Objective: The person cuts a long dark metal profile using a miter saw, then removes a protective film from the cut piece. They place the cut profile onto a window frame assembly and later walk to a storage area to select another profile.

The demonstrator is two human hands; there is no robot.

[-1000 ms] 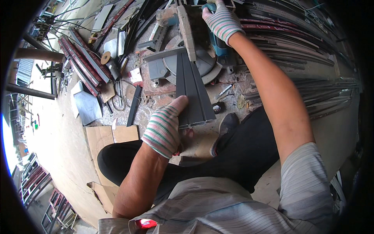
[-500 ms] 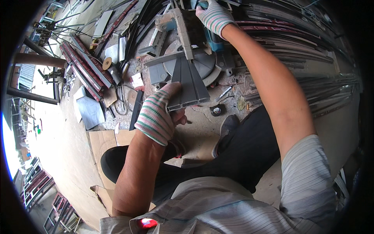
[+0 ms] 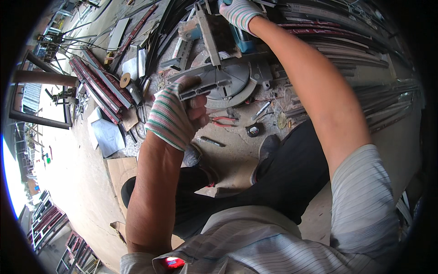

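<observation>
My left hand (image 3: 172,116), in a striped knit glove with bare fingertips, is closed around a short dark grey metal profile (image 3: 206,88). The piece is turned nearly edge-on, over the front of a mitre saw's round table (image 3: 235,81). Behind it runs the saw's straight fence (image 3: 191,73). My right arm reaches forward to the teal saw body (image 3: 244,44). At the top edge, my gloved right hand (image 3: 242,14) is closed at the saw's handle, which it mostly hides.
Red-handled pliers (image 3: 223,121), a marker (image 3: 212,141), a tape measure (image 3: 254,130) and a pen (image 3: 261,110) lie near my shoes. Long metal profiles (image 3: 328,36) are stacked right. Wrapped red profiles (image 3: 98,84) and a paper sheet (image 3: 108,132) lie left.
My left hand has moved left and slightly away from me, tipping the profile from broad face up to edge-on. The pliers and marker have come into sight. My right hand has shifted slightly left.
</observation>
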